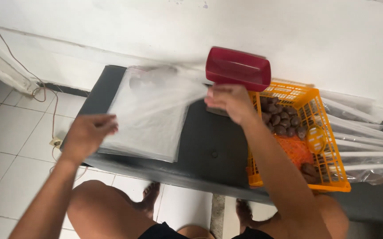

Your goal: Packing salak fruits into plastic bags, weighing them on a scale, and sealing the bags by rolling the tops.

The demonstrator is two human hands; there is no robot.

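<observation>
While your right hand (230, 101) pinches a clear plastic bag (165, 95) at twelve o'clock of the dark surface (209, 146), your left hand (87, 132), fingers curled, grips its edge at nine o'clock, above the bag stack (149, 132), with the orange basket (328, 172) at three o'clock.

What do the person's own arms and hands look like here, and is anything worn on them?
Both arms are bare from what shows of the upper arm down: no sleeves, gloves, watch or rings can be seen on the left hand or the right hand. Both hands are slightly motion-blurred. Black shorts show at the bottom edge.
</observation>
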